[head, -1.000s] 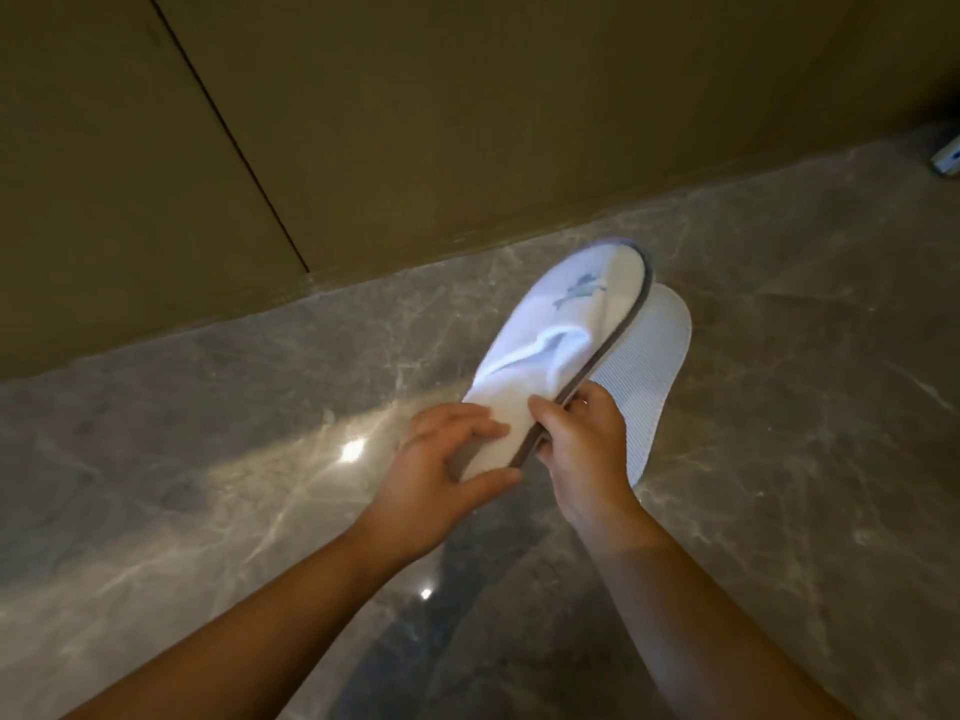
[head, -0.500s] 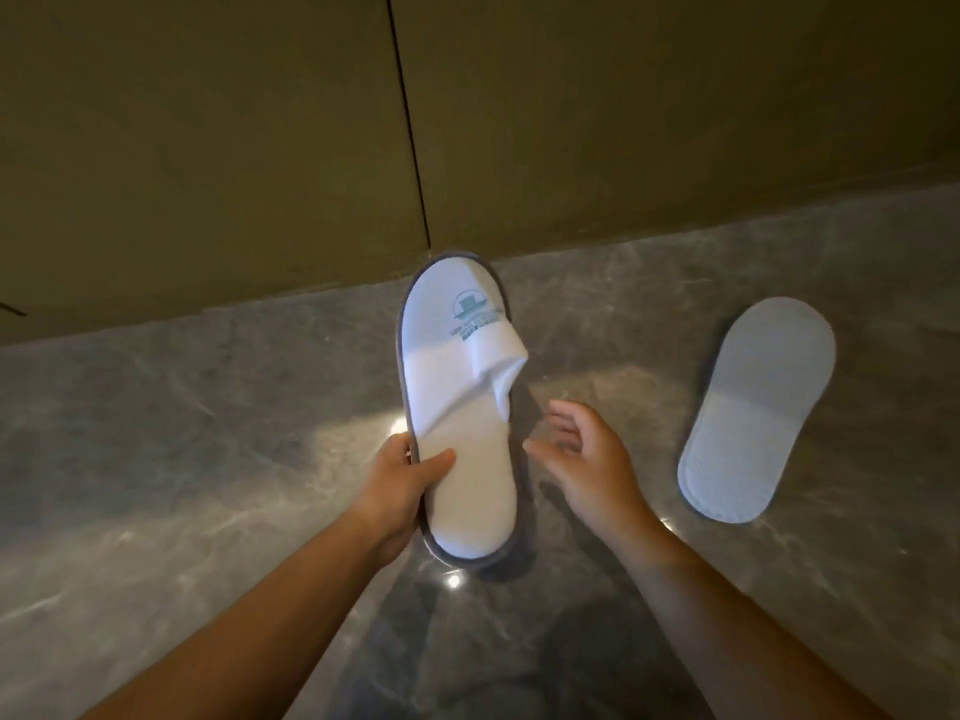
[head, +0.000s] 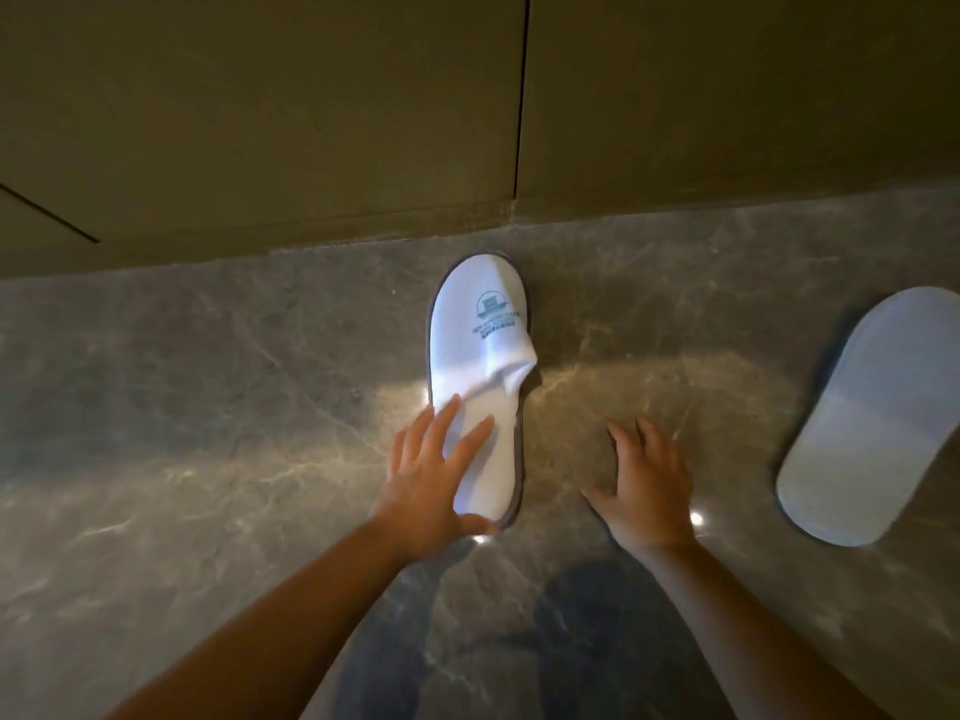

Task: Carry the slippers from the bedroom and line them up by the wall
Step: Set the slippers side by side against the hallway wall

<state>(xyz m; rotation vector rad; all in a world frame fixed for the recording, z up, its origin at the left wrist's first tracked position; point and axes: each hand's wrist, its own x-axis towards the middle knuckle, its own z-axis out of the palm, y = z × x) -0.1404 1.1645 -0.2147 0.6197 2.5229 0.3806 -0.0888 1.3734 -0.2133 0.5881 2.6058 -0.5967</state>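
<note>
A white terry-cloth slipper with a grey rim and a teal printed logo (head: pixel 480 387) is laid sole-down on the grey veined marble floor (head: pixel 208 407), its toe pointed at the olive panelled wall (head: pixel 260 122) just ahead of the left hand (head: pixel 434 478). That hand is spread flat, fingers apart, and is pressed lightly on the heel end with nothing clasped. The right hand (head: pixel 647 483) is held open and empty, fingers splayed, low over the bare floor. Well off to its right a second slipper, pale blue-white and turned sole-up (head: pixel 878 413), is left tilted away from the wall. Both slippers are judged light, soft and easily folded; a pinch on the stiffer sole edge near the heel is thought best. Both forearms are stretched forward and down.
</note>
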